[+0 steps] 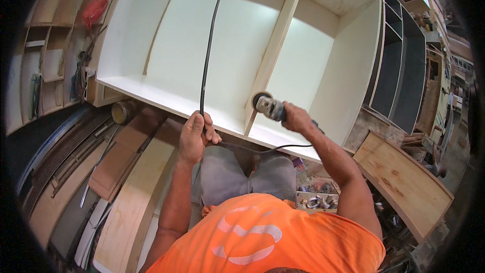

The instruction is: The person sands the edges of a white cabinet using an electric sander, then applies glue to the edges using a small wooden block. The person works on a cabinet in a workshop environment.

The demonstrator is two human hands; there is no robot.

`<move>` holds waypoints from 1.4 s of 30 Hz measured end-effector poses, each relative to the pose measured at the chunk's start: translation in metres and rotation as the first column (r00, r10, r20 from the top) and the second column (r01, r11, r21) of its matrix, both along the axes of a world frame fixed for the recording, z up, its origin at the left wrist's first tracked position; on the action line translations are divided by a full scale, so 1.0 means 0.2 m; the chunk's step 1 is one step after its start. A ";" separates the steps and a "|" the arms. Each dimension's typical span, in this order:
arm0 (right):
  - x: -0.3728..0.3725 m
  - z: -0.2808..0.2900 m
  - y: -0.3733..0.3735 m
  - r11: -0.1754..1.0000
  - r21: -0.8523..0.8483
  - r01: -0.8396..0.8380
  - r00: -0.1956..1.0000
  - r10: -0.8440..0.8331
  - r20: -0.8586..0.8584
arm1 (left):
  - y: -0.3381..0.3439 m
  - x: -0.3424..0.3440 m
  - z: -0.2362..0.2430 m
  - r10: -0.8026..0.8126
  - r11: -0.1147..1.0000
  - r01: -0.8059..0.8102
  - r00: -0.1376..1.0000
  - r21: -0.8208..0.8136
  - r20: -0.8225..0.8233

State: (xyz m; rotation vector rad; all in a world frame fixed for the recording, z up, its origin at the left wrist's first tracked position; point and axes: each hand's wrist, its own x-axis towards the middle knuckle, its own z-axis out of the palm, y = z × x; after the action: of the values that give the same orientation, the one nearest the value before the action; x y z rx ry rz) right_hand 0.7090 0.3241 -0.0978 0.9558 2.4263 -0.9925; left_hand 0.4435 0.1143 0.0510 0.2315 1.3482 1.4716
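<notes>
My right hand point(297, 118) is closed around the body of an angle grinder point(270, 106). Its round disc point(260, 99) sits close to the front edge of the upright divider point(278, 45) in a white cabinet carcass point(217, 45); I cannot tell whether they touch. A black power cord point(208, 55) comes down from the top of the view across the cabinet's open front. My left hand point(196, 132) grips this cord beside the cabinet's lower front edge. From there the cord loops past my knees toward the grinder.
Wooden boards point(131, 197) and dark strips point(70, 141) lie at the left. A wooden panel point(404, 182) leans at the right, below a dark shelf unit point(399, 55). A box of metal parts point(317, 200) is beside my right leg. A red bag point(94, 10) hangs upper left.
</notes>
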 end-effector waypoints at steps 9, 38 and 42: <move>0.22 0.26 0.28 0.770 -0.121 0.627 0.673 -0.613 -0.414 | -0.08 0.15 -0.70 -0.172 0.917 0.029 0.929 -0.399 -0.329; 0.59 1.10 -0.65 -0.135 -0.970 0.200 -0.410 -0.911 0.043 | -0.14 -0.11 -0.89 -0.479 0.824 0.275 0.805 -0.496 -0.350; 0.29 1.01 -0.71 -0.012 -0.996 0.088 -0.428 -0.903 -0.027 | -0.32 -0.56 -0.75 -0.275 0.917 0.154 0.912 -0.369 -0.304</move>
State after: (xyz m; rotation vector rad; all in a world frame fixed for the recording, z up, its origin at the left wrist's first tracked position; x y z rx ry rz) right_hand 0.7668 0.1830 0.1037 1.9865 0.5589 -3.7008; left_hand 0.3314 0.0499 -0.0997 0.4227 1.7775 1.0184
